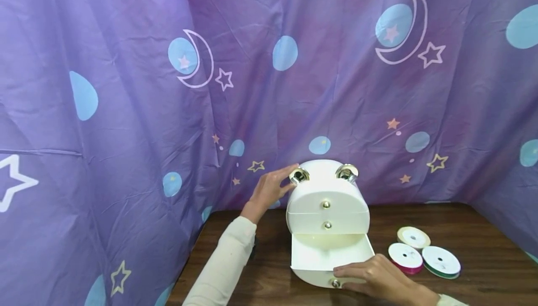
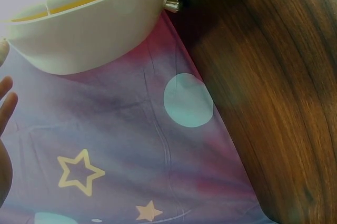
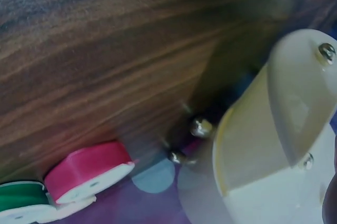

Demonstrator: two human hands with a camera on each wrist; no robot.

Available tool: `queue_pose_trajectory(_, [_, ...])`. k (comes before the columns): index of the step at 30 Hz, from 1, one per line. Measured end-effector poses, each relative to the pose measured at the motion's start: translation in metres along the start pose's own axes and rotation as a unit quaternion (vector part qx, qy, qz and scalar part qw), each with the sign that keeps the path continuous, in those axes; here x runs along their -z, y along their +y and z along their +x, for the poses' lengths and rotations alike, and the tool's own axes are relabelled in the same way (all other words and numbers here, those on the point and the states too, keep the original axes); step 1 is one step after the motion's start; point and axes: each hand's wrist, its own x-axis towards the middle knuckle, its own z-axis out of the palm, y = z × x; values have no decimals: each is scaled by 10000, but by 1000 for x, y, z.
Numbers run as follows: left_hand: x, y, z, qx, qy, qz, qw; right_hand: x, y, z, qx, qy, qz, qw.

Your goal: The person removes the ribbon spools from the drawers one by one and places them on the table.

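A white rounded box point(image 1: 328, 212) with small gold knobs stands on the table. Its lowest drawer point(image 1: 328, 253) is pulled out toward me, and nothing shows inside. Two gold round fittings point(image 1: 346, 172) sit on the box's top. My left hand point(image 1: 269, 189) holds the box's upper left side, thumb and fingers around the left fitting. Over at the drawer's front panel, my right hand point(image 1: 374, 275) pinches the right part of the rim, with fingertips close to the drawer's knob point(image 1: 336, 283). The right wrist view shows the drawer tilted at the right.
Right of the box lie three ribbon spools: a cream one point(image 1: 414, 238), a pink one point(image 3: 89, 170) and a green one point(image 1: 441, 261). A purple curtain point(image 1: 328, 86) with moons and stars hangs behind the dark wooden table point(image 1: 475, 231).
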Motion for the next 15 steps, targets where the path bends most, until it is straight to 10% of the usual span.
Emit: queue_pose_trajectory(15, [-1,-2,0,-116,98,-101,9998,-20,-4,-12,7,-25,119,9999])
